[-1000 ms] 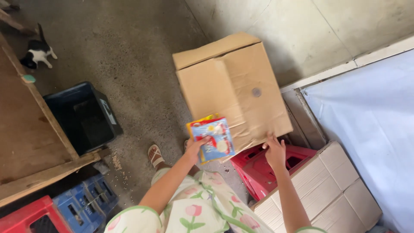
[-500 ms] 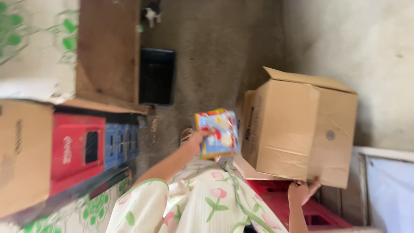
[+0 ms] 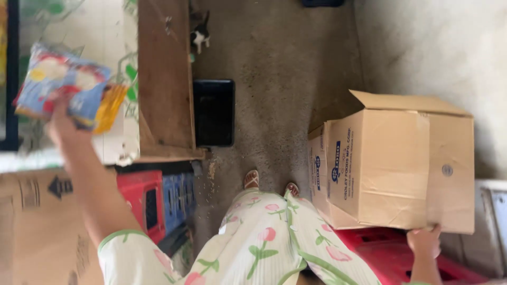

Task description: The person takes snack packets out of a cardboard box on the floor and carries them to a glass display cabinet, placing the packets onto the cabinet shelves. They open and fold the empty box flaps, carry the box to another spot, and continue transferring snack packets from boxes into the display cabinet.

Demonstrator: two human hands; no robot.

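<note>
At the upper left of the frame, the left hand (image 3: 62,122) grips a bundle of colourful blue, red and yellow plastic snack packets (image 3: 66,87), lifted towards the wooden bench (image 3: 165,79). At the lower right, the right hand (image 3: 424,240) clasps the bottom edge of the open brown cardboard box (image 3: 401,163), steadying it atop a red plastic crate (image 3: 391,256).

A rough grey concrete floor (image 3: 274,68) was seen to carry most things. A black plastic crate (image 3: 213,112) was set on it, just beside a wooden platform (image 3: 165,79). Red and blue crates (image 3: 161,203) were stacked at the near left. At the right a red crate (image 3: 391,256) stood — on it a large cardboard box (image 3: 393,166) was rested, flaps open. A black-and-white cat (image 3: 199,32) was seen at the far edge.
</note>
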